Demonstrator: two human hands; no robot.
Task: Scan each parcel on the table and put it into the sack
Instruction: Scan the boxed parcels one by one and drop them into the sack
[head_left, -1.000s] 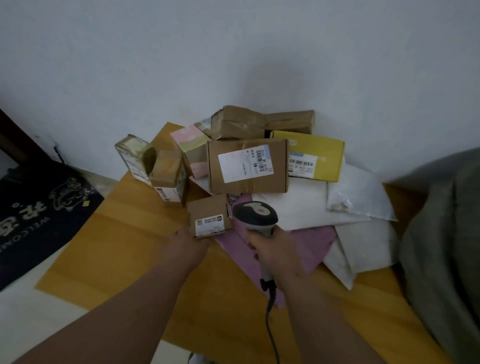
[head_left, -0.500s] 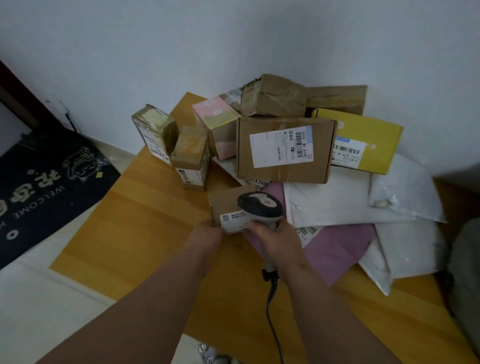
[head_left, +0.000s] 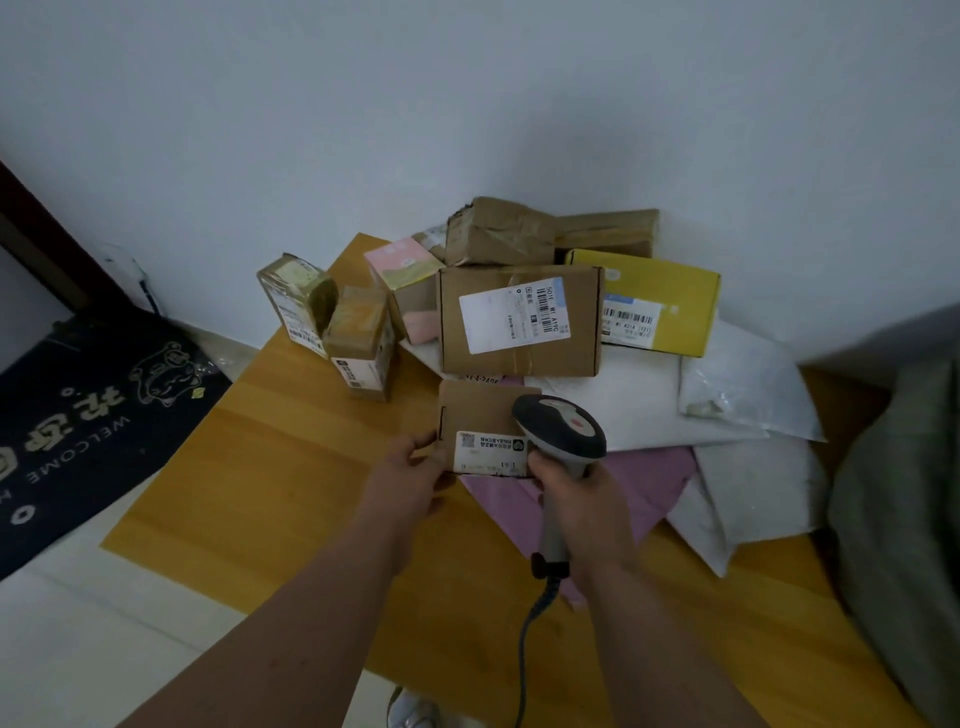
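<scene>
Small brown parcel (head_left: 480, 423) now lifted nearer and tilted label-up, left hand (head_left: 410, 480) gripping its left edge; half a second ago it sat lower against the pile. Right hand (head_left: 576, 501) wrapped round the scanner (head_left: 563, 434) handle, head now right over the label's right end. Likely mid-scan; sack (head_left: 904, 519) waits at right, rest of pile untouched on table (head_left: 291, 467)

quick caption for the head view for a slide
Left hand holds a small box while the right hand aims a scanner at its label, parcels piled behind on the table.
</scene>
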